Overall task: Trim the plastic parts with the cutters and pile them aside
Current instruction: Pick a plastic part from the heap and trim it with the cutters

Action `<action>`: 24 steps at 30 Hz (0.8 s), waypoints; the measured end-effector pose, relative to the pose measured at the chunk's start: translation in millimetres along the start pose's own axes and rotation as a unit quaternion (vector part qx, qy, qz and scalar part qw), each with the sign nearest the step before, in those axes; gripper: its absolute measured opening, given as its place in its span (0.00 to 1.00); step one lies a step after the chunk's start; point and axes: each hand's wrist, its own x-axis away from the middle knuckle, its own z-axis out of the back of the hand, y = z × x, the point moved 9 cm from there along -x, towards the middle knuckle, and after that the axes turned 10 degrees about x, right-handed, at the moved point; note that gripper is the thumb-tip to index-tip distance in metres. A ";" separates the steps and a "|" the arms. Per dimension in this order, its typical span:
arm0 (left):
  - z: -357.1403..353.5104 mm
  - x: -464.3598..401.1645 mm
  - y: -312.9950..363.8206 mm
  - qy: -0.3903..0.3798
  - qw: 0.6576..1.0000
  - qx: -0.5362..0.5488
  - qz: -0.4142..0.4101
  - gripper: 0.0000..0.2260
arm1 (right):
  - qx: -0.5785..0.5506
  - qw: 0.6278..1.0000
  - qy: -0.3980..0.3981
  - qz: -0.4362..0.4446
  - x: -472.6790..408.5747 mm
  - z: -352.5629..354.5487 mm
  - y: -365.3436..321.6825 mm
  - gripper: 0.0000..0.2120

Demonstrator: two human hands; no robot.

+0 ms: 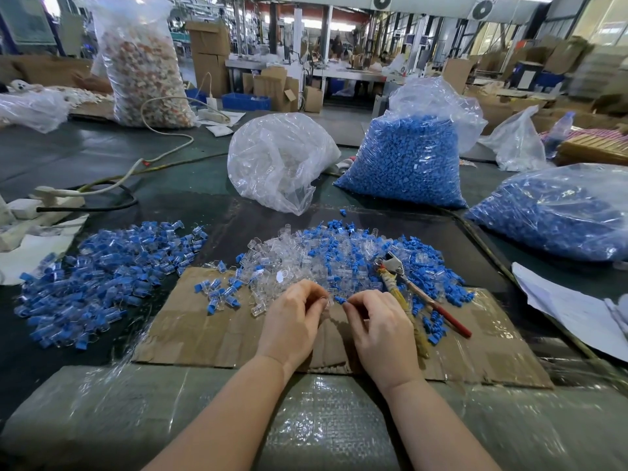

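Pinching a small clear plastic piece (pixel 323 302) between thumb and curled fingers, the left hand (pixel 292 321) is hovering over a flat sheet of cardboard (pixel 190 331) on the table (pixel 102 154). Just beside it, the right hand (pixel 380 329) is pinching a small blue plug (pixel 339 299) at its fingertips, and the two pieces are sitting close together, nearly touching.

Right behind the hands, a loose heap of clear and blue parts (pixel 333 260) is lying across the far edge of the cardboard. The cutters (pixel 413 287), with one red handle and one wrapped handle, are lying on the right side of that heap, untouched by either hand. A second pile of blue-and-clear pieces (pixel 102 277) is sitting well apart on the left, on the dark table surface, and a few more such pieces (pixel 221 294) are lying on the cardboard near the left hand.

Farther back, a crumpled clear bag (pixel 278 161) is standing beside a full bag of blue bits (pixel 407 158), and another bag of blue bits (pixel 557 212) is lying at the right. A tall bag of pale scraps (pixel 142 62) is standing at the far left.
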 end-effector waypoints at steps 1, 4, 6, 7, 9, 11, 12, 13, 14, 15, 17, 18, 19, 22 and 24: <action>0.1 0.3 0.0 0.001 1.000 0.006 0.001 0.07 | -0.002 1.000 -0.002 0.004 0.2 0.2 -0.9 0.04; -0.8 2.0 3.0 -0.006 1.000 0.021 -0.010 0.10 | -0.002 1.000 -0.007 0.015 0.5 -0.1 -3.8 0.06; -2.1 2.4 2.9 -0.016 0.999 0.028 -0.011 0.12 | -0.004 1.000 -0.012 0.014 0.7 -1.0 -3.8 0.07; -2.5 2.4 2.1 -0.019 0.999 0.031 -0.009 0.12 | -0.003 1.000 -0.014 0.013 0.8 -1.5 -3.4 0.07; -2.8 2.3 0.7 -0.022 0.999 0.039 -0.004 0.14 | 0.001 1.000 -0.017 0.012 1.1 -2.2 -3.3 0.07; -2.9 2.7 0.1 -0.023 0.998 0.056 0.003 0.15 | 0.004 1.000 -0.022 0.014 1.3 -3.6 -3.4 0.08; -3.0 2.9 -0.1 -0.024 0.998 0.063 0.007 0.15 | 0.004 1.000 -0.026 0.014 1.2 -4.5 -3.4 0.08; -3.2 3.0 -0.2 -0.026 0.998 0.065 0.009 0.15 | 0.004 1.000 -0.027 0.014 1.2 -5.0 -3.1 0.08; -3.2 3.2 -0.1 -0.028 0.998 0.062 0.009 0.15 | 0.005 1.000 -0.027 0.013 1.1 -5.0 -2.9 0.08; -3.7 3.4 0.3 -0.032 0.998 0.058 0.008 0.15 | 0.006 1.000 -0.024 0.012 1.3 -4.7 -2.6 0.08; -5.4 3.9 1.3 -0.044 0.997 0.061 0.005 0.13 | 0.007 1.000 -0.022 0.011 1.3 -4.5 -2.3 0.09; -6.5 4.0 1.7 -0.051 0.997 0.066 0.004 0.12 | 0.008 1.000 -0.023 0.010 1.3 -4.7 -2.4 0.09; -7.6 4.2 1.9 -0.057 0.996 0.068 0.003 0.11 | 0.009 1.000 -0.022 0.011 1.2 -4.7 -2.5 0.09; -9.5 3.8 0.6 -0.066 0.996 0.061 0.010 0.09 | 0.015 1.000 -0.020 0.016 1.3 -5.7 -2.2 0.09; -8.9 3.2 -1.9 -0.064 0.996 0.062 0.023 0.08 | 0.010 1.000 -0.023 0.014 1.6 -6.6 -0.9 0.08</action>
